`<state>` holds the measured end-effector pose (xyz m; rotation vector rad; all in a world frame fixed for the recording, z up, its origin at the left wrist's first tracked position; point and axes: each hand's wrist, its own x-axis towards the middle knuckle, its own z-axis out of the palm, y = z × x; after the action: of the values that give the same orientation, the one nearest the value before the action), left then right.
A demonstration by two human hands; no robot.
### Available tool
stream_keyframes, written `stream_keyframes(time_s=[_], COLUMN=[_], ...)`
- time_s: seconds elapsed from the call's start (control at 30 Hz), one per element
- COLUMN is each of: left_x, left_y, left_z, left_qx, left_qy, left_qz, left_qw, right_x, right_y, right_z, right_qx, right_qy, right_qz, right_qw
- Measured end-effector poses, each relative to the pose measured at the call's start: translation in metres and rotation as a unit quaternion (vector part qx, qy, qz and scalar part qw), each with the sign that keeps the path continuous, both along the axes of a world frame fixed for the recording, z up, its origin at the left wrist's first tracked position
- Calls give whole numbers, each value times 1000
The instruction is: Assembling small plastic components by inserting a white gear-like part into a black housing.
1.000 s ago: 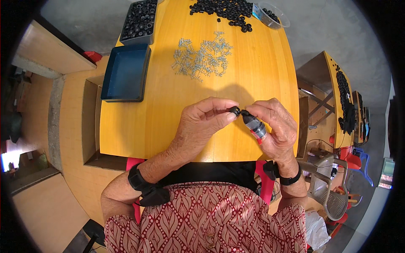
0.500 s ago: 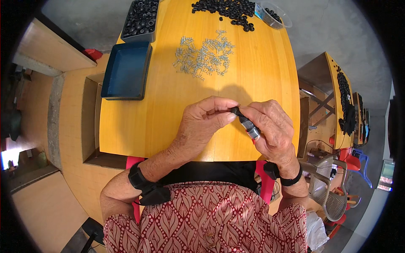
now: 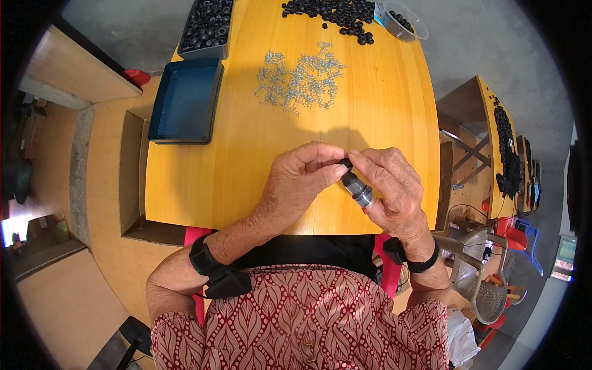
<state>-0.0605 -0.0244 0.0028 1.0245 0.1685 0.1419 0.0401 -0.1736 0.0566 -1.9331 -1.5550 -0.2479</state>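
Note:
Over the near part of the yellow table, my left hand [image 3: 305,172] pinches a small black ring-like part [image 3: 346,164] between thumb and fingertips. My right hand [image 3: 394,188] is curled round a black-and-silver cylindrical tool [image 3: 356,188] with a bit of red near its lower end. The tool's narrow black end points up toward the small part. My right index fingertip is beside that part, close to the left fingertips. Whether the tool's tip touches the part I cannot tell. Farther off lies a spread of small shiny metal pieces [image 3: 299,80], likely screws.
An open dark blue tray [image 3: 185,132] sits at the table's left edge. Behind it stands a grey bin [image 3: 223,52] full of black round parts. More black parts [image 3: 333,11] lie at the far edge, beside a clear plastic bowl [image 3: 421,28]. A chair [image 3: 478,277] stands at right.
My right hand has shifted slightly left, and the tool has turned a little in its grip. The left hand stays nearly in place with the black part.

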Motion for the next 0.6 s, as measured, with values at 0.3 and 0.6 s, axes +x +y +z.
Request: stream_keyframes(time_s=[0.3, 0.6], left_x=[1, 2], left_y=[3, 3], left_z=[3, -5], left_qx=[12, -9], left_qy=[25, 36], left_qz=[-12, -18], left_qw=[1000, 999], right_x=[0, 2], right_y=[-3, -6], right_z=[7, 4], right_qx=[-34, -54], right_qy=[-16, 136], right_qz=[-12, -1], right_qw=[999, 989])
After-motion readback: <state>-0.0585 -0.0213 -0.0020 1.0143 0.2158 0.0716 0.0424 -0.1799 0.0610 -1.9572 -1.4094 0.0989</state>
